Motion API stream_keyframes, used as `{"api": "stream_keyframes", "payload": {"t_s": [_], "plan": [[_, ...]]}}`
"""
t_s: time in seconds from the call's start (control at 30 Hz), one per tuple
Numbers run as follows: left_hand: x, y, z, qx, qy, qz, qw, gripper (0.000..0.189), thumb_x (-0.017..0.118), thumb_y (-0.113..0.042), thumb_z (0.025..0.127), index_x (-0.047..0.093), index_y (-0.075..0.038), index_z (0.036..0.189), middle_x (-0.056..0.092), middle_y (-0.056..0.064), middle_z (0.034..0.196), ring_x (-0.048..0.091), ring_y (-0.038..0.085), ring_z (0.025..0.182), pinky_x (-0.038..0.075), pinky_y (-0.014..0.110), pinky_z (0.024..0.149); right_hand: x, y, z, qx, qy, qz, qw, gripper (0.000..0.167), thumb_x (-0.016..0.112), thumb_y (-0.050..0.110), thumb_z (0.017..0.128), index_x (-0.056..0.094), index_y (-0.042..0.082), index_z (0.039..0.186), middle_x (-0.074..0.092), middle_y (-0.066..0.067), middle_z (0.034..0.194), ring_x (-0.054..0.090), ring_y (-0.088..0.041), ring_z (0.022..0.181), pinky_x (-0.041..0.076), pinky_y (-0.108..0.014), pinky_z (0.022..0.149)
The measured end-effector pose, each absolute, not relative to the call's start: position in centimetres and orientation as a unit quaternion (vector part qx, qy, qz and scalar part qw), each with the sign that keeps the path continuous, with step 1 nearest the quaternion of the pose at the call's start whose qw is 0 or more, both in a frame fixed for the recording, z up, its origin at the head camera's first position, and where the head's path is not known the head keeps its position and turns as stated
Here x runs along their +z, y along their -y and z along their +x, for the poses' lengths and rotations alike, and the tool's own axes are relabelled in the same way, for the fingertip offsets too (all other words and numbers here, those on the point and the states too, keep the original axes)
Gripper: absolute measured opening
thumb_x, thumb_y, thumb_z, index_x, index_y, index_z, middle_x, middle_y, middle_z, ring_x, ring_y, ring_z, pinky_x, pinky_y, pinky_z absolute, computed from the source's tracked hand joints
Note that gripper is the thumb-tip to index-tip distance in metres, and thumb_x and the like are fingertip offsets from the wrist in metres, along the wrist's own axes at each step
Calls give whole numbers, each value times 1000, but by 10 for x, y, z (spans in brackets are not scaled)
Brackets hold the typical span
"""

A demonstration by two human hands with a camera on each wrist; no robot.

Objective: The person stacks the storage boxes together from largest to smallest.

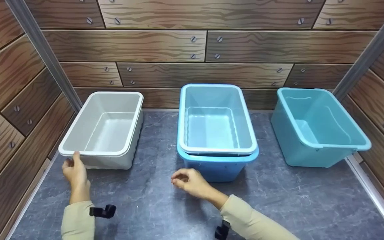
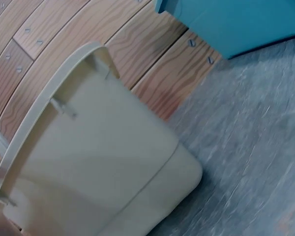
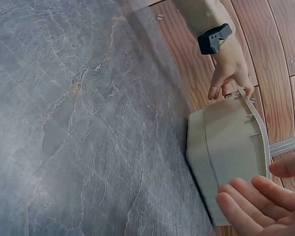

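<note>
A grey plastic bin [image 1: 112, 162] stands on the left of the table. My left hand [image 1: 75, 171] grips its near left corner, thumb over the rim and fingers below; the right wrist view shows this left hand [image 3: 231, 69] on the bin's rim too. In the left wrist view the grey bin's outer wall [image 2: 98, 142] fills much of the picture. Loosely curled and holding nothing, my right hand [image 1: 192, 183] hovers before the middle stack. That stack is a pale blue bin [image 1: 212, 128] nested inside a deeper blue bin [image 1: 215, 171].
At the right stands a teal bin [image 1: 312, 151], its inside visible. Wood-patterned panels [image 1: 165, 45] enclose the back and both sides of the dark marbled table [image 1: 145, 200]. Metal strips run along the table's side edges.
</note>
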State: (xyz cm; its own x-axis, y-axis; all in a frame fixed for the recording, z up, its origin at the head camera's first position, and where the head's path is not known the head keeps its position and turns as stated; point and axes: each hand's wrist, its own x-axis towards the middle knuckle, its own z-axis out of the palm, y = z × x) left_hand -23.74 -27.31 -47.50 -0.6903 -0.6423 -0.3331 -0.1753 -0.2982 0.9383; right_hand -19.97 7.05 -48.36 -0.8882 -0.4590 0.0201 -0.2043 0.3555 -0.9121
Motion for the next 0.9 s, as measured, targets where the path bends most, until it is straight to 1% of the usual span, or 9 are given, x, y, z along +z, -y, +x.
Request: {"api": "stream_keyframes", "payload": {"t_s": [0.07,0.13,0.23,0.3,0.33,0.47,0.63,0.8,0.9], "plan": [[-474,277,-240,-719,572,359,163,71,38,-36,99,7,-3,154,13,14,163,18,20,151,19,23,125,-484,-71,-201,-522,-819,-206,124,23,59,10,92,67,-7,104,71,-24,100,69,-36,90,53,-14,69],[-473,281,-242,-714,577,359,167,68,39,-35,99,14,-3,153,26,14,158,24,18,149,23,21,123,-484,-70,-202,-526,-816,-201,127,24,59,11,92,66,-8,105,71,-25,101,69,-38,91,53,-14,70],[-473,285,-245,-706,587,358,172,64,43,-35,98,24,-3,150,48,1,131,37,16,140,30,20,120,-485,-69,-203,-539,-809,-192,132,26,59,12,92,65,-9,107,70,-26,102,67,-43,93,55,-16,70],[-474,287,-246,-700,593,359,174,63,44,-36,97,29,-2,148,47,-10,112,40,16,134,33,21,118,-485,-68,-204,-546,-805,-189,136,27,59,12,92,64,-10,107,70,-27,102,67,-44,93,57,-19,70],[-475,288,-246,-697,596,359,173,62,44,-36,97,31,-3,148,46,-11,109,41,17,133,33,22,118,-484,-68,-204,-547,-804,-188,137,27,59,12,92,64,-10,108,70,-27,102,67,-44,93,58,-21,70],[-478,290,-246,-692,601,360,174,63,45,-37,97,33,-2,147,49,-7,117,41,18,134,33,23,118,-485,-66,-204,-551,-801,-188,141,28,59,12,92,64,-10,108,69,-28,102,67,-44,91,59,-26,71],[-480,289,-248,-688,601,365,181,61,47,-36,95,39,-1,145,52,3,130,46,15,130,36,22,116,-487,-65,-205,-538,-812,-185,133,28,59,13,91,64,-10,107,70,-26,103,68,-39,93,57,-22,72],[-478,288,-247,-684,607,365,174,61,45,-36,96,38,-2,146,40,15,152,44,17,136,35,23,118,-488,-62,-206,-532,-816,-183,130,27,59,11,91,64,-11,106,70,-26,102,69,-36,95,58,-26,77],[-479,286,-247,-682,608,364,180,60,46,-35,96,40,-2,145,42,15,150,47,14,131,36,22,116,-488,-61,-206,-534,-815,-184,132,27,58,11,92,64,-11,106,70,-27,102,69,-37,96,58,-26,78]]}}
